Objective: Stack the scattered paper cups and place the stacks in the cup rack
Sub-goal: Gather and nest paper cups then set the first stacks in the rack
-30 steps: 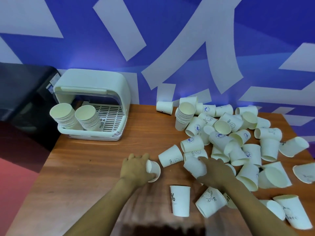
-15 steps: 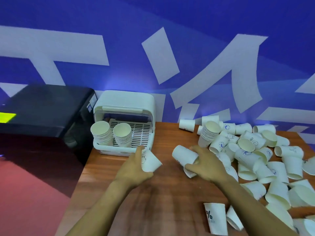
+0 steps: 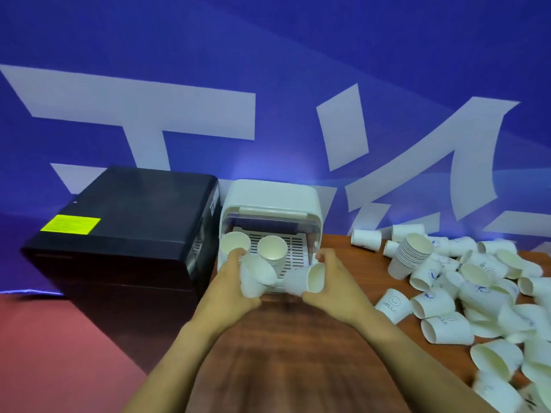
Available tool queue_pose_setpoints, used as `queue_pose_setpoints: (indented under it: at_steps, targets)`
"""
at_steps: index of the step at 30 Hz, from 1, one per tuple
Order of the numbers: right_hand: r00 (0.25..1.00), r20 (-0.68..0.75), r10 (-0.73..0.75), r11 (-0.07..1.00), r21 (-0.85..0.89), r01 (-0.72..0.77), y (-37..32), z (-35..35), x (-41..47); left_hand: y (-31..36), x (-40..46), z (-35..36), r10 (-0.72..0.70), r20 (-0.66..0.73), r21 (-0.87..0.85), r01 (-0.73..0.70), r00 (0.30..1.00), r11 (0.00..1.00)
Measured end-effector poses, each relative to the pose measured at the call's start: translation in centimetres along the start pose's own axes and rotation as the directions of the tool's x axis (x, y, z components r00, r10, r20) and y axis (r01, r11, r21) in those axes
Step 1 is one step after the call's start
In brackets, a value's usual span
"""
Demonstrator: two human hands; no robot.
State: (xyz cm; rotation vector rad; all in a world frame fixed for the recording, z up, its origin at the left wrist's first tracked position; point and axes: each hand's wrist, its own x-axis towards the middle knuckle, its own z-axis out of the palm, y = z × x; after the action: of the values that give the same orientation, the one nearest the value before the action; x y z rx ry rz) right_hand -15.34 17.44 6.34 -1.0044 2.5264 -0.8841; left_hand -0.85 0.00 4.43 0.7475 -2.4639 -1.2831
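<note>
My left hand (image 3: 231,281) grips a white paper cup (image 3: 254,277) just in front of the white cup rack (image 3: 269,201). My right hand (image 3: 335,281) holds another paper cup (image 3: 304,281) on its side, mouth turned right. The two held cups are close together, a little apart. Inside the rack stand two cup stacks, a left stack (image 3: 235,244) and a right stack (image 3: 272,251). A heap of scattered cups (image 3: 477,287) covers the right of the wooden table (image 3: 283,353), with one partial stack (image 3: 413,257) in it.
A black box-shaped machine (image 3: 128,228) with a yellow label stands left of the rack, against the table's left edge. A blue wall with white shapes rises behind. Red floor shows at the lower left.
Both hands have lifted their cups from the table and carried them left and forward to the rack's front. The view has swung left, bringing the black machine into sight.
</note>
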Motion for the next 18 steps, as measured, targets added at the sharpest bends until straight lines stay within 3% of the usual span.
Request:
queue_pose_setpoints:
  at_steps: [7, 18]
  targets:
    - [0.997, -0.068, -0.044, 0.999, -0.016, 0.043, -3.7, 2.1, 2.8, -1.5, 2.2, -4.9, 0.029, -0.066, 0.016, -0.028, 0.997, 0.999]
    - [0.978, -0.202, -0.058, 0.998, 0.007, 0.060, -5.1, 2.0, 6.9, -1.0, 6.7, -5.8, -0.020, -0.141, -0.034, 0.015, 0.990, 0.999]
